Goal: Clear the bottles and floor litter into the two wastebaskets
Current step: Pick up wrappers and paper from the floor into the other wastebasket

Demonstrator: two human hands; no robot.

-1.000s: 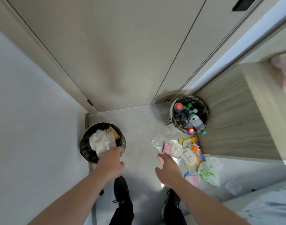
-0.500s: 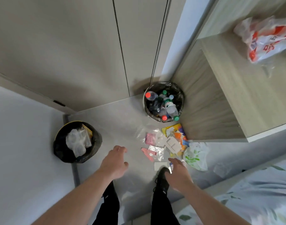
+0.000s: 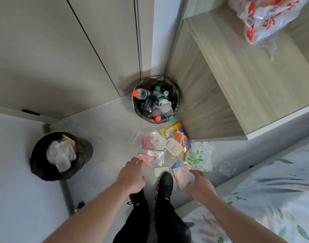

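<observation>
- Both hands reach down over the floor litter, palms down, nothing held.
- Left hand [image 3: 131, 178]: fingers loosely spread, tips just above the pink strip [image 3: 146, 159].
- Right hand [image 3: 201, 186]: fingers spread, over the near edge of a pink-and-blue packet [image 3: 181, 174]; contact cannot be told.
- Litter pile [image 3: 171, 148] lies on grey floor [image 3: 106, 137] between the desk's side panel [image 3: 203, 95] and the person's black shoes [image 3: 165, 185].
- White-green plastic bag [image 3: 198, 157] sits at the pile's right edge.
- Bottle wastebasket [image 3: 174, 88], full, stands in the corner against the desk panel.
- Black wastebasket [image 3: 38, 163], holding clear cups, stands well left by the wall; bare floor lies between it and the pile.
- Red-printed bag [image 3: 266, 20] lies on the desk top.
</observation>
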